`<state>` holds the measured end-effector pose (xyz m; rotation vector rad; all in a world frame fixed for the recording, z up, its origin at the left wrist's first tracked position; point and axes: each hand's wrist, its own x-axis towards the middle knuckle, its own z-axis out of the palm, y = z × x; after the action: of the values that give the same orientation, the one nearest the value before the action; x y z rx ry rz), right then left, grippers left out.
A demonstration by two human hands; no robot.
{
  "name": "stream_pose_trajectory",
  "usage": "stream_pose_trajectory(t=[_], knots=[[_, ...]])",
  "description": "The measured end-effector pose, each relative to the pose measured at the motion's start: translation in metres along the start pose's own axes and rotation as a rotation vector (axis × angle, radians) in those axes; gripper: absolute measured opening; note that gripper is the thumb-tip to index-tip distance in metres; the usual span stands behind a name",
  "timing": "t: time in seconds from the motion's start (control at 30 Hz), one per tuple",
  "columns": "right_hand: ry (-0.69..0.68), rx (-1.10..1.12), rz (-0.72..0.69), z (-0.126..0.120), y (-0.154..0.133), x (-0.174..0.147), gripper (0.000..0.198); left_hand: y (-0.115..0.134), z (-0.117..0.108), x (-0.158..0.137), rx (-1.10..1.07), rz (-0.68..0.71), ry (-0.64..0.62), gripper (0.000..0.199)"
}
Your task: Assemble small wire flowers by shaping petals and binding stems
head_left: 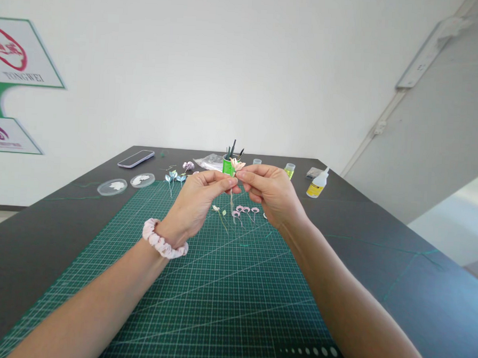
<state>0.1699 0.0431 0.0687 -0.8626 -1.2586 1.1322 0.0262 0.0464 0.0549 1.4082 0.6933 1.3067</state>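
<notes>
Pinching a pale flower (237,164) from both sides, the two hands meet above the mat (217,290) – the left hand (200,198) with thumb and finger closed on it just under the petals, the right hand (273,194) with its fingertips closed at its base. The stem (232,201) hangs below them. A scrunchie (161,244) circles the left wrist.

Beyond the hands, toward the mat's far end, lie a bud (215,208) on a thin stalk and several purple loops (255,210) on wires; blue flowers (170,177) sit farther left. Behind the flower stands a green cup (227,166) of tools, next to a plastic bag (211,162). On the dark counter (387,256), a glue bottle (317,185) stands to the right; a phone (136,158) and two clear dishes (104,188) – white pieces in both – lie to the left.
</notes>
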Motion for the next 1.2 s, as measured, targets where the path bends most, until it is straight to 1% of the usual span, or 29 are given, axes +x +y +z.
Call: stream_pose_trajectory(t=[0.4, 0.63, 0.87, 1.2], knots=[[-0.007, 0.03, -0.003, -0.0012, 0.0018, 0.0005, 0.007, -0.0027, -0.0017, 0.0004, -0.007, -0.017, -0.021, 0.011], [-0.017, 0.039, -0.01, -0.0015, 0.0033, 0.002, 0.008, -0.0033, -0.0002, 0.0011, -0.065, -0.036, -0.026, 0.01], [-0.024, 0.042, -0.018, -0.0018, 0.0034, 0.0026, 0.011, -0.0023, -0.0008, 0.0012, -0.07, -0.026, -0.031, 0.011], [-0.021, 0.034, -0.011, -0.0022, 0.0038, 0.0027, 0.01, -0.0034, -0.0016, 0.0006, -0.051, -0.007, -0.038, 0.011]])
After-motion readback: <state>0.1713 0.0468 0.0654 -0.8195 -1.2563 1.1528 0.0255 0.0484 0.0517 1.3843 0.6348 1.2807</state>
